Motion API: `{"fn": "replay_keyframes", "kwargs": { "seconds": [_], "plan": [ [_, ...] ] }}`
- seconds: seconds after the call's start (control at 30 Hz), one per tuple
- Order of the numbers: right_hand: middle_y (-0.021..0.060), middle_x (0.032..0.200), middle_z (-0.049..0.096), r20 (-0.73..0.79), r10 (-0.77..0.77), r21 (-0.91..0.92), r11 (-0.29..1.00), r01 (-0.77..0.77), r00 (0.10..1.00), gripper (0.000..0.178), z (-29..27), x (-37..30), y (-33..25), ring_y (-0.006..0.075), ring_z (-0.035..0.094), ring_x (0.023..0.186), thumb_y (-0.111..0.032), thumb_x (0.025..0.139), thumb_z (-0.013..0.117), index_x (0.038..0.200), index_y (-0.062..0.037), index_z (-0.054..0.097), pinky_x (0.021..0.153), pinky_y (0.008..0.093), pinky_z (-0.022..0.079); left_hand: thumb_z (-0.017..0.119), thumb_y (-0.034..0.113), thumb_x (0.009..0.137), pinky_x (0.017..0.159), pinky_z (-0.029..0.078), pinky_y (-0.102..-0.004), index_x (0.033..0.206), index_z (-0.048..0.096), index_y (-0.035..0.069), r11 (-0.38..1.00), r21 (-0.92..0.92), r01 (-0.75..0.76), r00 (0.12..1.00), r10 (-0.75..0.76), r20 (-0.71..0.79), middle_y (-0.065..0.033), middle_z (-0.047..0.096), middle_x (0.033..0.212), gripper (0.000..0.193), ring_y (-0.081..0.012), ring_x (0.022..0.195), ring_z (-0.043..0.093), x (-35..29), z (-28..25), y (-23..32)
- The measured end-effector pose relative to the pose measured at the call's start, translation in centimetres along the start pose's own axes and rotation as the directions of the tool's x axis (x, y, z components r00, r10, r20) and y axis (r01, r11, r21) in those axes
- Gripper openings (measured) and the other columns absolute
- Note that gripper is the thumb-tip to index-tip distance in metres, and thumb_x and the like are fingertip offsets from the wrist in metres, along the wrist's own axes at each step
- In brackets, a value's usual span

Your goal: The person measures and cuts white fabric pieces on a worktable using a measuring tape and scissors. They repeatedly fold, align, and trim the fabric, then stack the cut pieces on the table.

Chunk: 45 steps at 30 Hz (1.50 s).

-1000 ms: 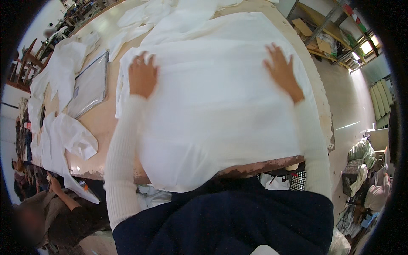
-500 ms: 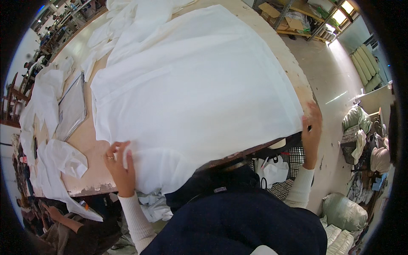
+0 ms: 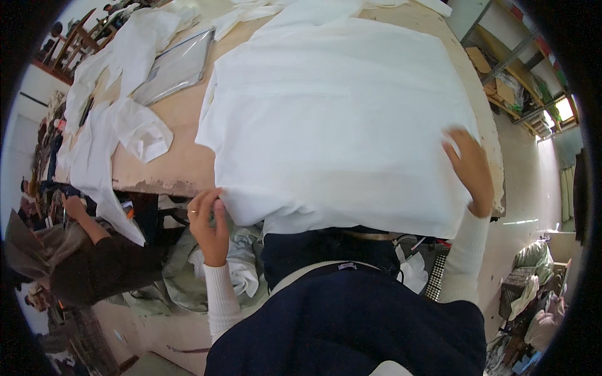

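A large white cloth [image 3: 338, 125] lay spread over the bench [image 3: 182, 135], its near edge hanging past the bench's rim and hiding that stretch of it. At its far end it ran into more white fabric, and where one piece stopped and the other began was hard to make out.

The person's left hand [image 3: 212, 229] was at the cloth's near left corner, fingers bent and narrow against the thumb; whether any fabric was pinched between them could not be told. The right hand [image 3: 471, 174], blurred at the fingertips, was spread fairly wide over the cloth's right side, and contact was unclear.

To the far left lay a clear plastic packet [image 3: 179, 67], glare obscuring its contents, beside loose white pieces [image 3: 143, 128]. Below the near edge, a black basket [image 3: 434, 276] was mostly covered by the person's sleeve and dark top [image 3: 345, 326]. A co-worker [image 3: 103, 269] at left was partly cut off by the dark rim.
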State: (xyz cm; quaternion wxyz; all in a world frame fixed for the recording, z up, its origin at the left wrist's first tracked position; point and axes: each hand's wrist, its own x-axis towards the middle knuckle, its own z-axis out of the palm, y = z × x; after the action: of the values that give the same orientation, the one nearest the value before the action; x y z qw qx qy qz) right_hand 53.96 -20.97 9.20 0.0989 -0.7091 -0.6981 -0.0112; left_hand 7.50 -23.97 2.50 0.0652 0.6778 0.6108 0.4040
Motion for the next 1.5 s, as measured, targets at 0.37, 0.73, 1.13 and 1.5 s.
{"fn": "replay_keyframes", "kwargs": {
  "seconds": [0.37, 0.73, 1.13, 1.5],
  "plan": [
    [0.0009, 0.117, 0.057, -0.161, -0.874, 0.527, 0.317, 0.789, 0.459, 0.023, 13.2, 14.6, -32.7, 0.0268, 0.05, 0.109, -0.017, 0.086, 0.052, 0.107, -0.0166, 0.061, 0.092, 0.0475, 0.037, 0.055, 0.021, 0.093, 0.063, 0.038, -0.022, 0.081, 0.055, -0.002, 0.793, -0.423, 0.438, 0.87, -0.492, -0.02, -0.0009, 0.052, 0.07, 0.026, -0.0075, 0.069, 0.046, -6.1, 4.5, 0.1],
    [0.0035, 0.111, 0.048, 0.057, -0.815, 0.423, 0.543, 0.725, 0.577, 0.019, 12.5, 16.4, -38.0, 0.0254, 0.048, 0.106, -0.03, 0.088, 0.053, 0.105, -0.0235, 0.059, 0.091, 0.0516, 0.032, 0.053, 0.018, 0.093, 0.057, 0.035, -0.0242, 0.08, 0.056, -0.004, 0.724, -0.457, 0.517, 0.83, -0.555, 0.06, -0.0017, 0.049, 0.063, 0.026, -0.0082, 0.063, 0.04, -9.0, 4.1, -0.6],
    [0.0121, 0.139, 0.038, -0.197, -0.682, 0.286, 0.647, 0.707, 0.704, 0.049, 10.3, 6.1, -24.4, 0.0307, 0.036, 0.128, -0.035, 0.092, 0.048, 0.135, -0.0139, 0.039, 0.105, 0.0537, 0.021, 0.061, 0.032, 0.084, 0.096, 0.03, -0.0401, 0.116, 0.06, 0.017, 0.887, 0.447, -0.114, 0.97, 0.002, 0.245, 0.0016, 0.056, 0.125, 0.035, -0.0272, 0.108, 0.047, 8.2, 0.6, -3.4],
    [0.003, 0.144, 0.035, -0.205, 0.441, -0.036, 0.889, -0.457, 0.874, 0.044, 4.5, -8.1, 6.9, 0.025, 0.029, 0.134, -0.032, 0.096, 0.041, 0.137, -0.0169, 0.039, 0.105, 0.0596, 0.012, 0.06, 0.029, 0.086, 0.099, 0.032, -0.0361, 0.116, 0.063, 0.013, 0.987, 0.025, -0.157, 0.971, 0.15, 0.187, -0.0071, 0.056, 0.126, 0.034, -0.0242, 0.108, 0.053, 10.2, 0.5, -10.0]
  ]
}}
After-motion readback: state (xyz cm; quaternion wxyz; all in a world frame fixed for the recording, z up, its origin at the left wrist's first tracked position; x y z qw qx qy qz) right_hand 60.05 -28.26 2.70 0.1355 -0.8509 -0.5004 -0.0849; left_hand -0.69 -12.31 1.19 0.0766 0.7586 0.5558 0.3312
